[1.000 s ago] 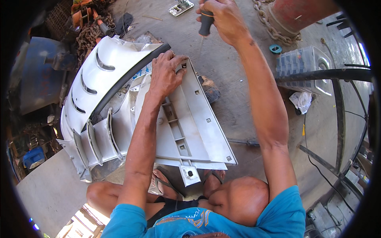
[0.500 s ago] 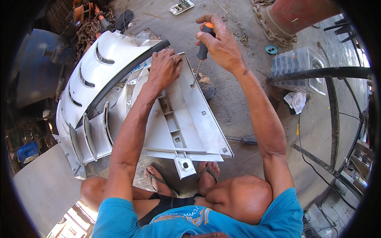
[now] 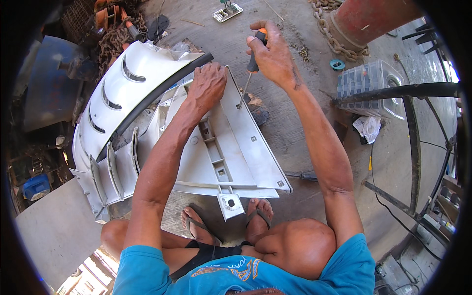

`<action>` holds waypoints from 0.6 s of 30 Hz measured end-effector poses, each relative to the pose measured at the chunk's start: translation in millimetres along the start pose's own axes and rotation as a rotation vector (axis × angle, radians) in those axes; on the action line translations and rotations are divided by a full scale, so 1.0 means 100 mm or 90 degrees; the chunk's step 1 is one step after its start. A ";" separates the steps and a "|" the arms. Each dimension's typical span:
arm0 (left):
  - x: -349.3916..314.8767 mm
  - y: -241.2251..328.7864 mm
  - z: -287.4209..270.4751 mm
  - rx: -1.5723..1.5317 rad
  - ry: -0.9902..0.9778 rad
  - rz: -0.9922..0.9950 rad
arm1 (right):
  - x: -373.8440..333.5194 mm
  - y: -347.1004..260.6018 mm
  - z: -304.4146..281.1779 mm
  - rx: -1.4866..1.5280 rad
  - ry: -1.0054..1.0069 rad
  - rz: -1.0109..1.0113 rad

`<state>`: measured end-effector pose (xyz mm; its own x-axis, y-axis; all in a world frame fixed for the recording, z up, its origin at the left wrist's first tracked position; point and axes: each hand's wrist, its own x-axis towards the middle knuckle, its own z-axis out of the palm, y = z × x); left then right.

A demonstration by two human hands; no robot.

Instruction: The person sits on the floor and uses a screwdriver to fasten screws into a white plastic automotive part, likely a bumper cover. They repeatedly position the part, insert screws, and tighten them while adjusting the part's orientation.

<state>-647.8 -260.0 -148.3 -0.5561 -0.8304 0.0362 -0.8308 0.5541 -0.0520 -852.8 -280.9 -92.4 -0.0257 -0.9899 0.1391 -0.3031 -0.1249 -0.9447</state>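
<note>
A large white plastic panel (image 3: 246, 147) with ribs, slots and square-edged holes lies in front of my feet. My left hand (image 3: 210, 81) is closed over its far edge, fingers curled and partly hidden. In my right hand (image 3: 273, 56) is a screwdriver (image 3: 252, 64) with a dark grey and orange handle. Its shaft slants down, and the tip meets the panel at a small hole near the right edge. Left of my left hand, the curved white section (image 3: 105, 93) with crescent slots and a black edge strip (image 3: 164, 91) adjoins the panel.
A clear plastic organizer case (image 3: 368, 81) stands at the right beside a black metal frame (image 3: 410, 147). Behind it are a heavy chain (image 3: 327, 34) and a red cylinder (image 3: 371, 24). Rusty chains (image 3: 105, 51) pile up at far left. Another tool (image 3: 305, 175) lies by the panel's right edge.
The panel appears shifted slightly to the right in view, and my left hand with it. My right hand still holds the screwdriver, its tip at the same hole, the handle tilted a little differently.
</note>
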 end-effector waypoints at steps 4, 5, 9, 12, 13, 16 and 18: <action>0.00 -0.02 -0.02 -0.050 0.008 0.004 | 0.00 0.07 -0.03 0.023 0.011 0.062; -0.01 0.00 -0.04 -0.064 0.005 0.004 | 0.01 0.12 -0.04 -0.015 0.018 0.040; -0.02 0.01 -0.07 -0.135 0.024 -0.025 | 0.03 0.22 -0.05 -0.026 0.034 0.009; -0.02 -0.05 -0.06 -0.200 0.048 -0.036 | 0.04 0.25 -0.07 -0.027 0.044 0.017; -0.02 -0.08 -0.06 -0.223 0.053 -0.034 | 0.05 0.26 -0.07 -0.032 0.049 0.008; -0.03 -0.11 -0.06 -0.237 0.081 0.010 | 0.06 0.31 -0.08 -0.037 0.054 -0.007; -0.01 -0.14 -0.06 -0.225 0.040 0.022 | 0.05 0.30 -0.08 -0.041 0.050 -0.005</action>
<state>-635.6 -266.2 -141.7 -0.5749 -0.8118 0.1023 -0.7622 0.5768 0.2939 -869.7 -289.4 -117.4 -0.0976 -0.9803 0.1719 -0.3635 -0.1257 -0.9231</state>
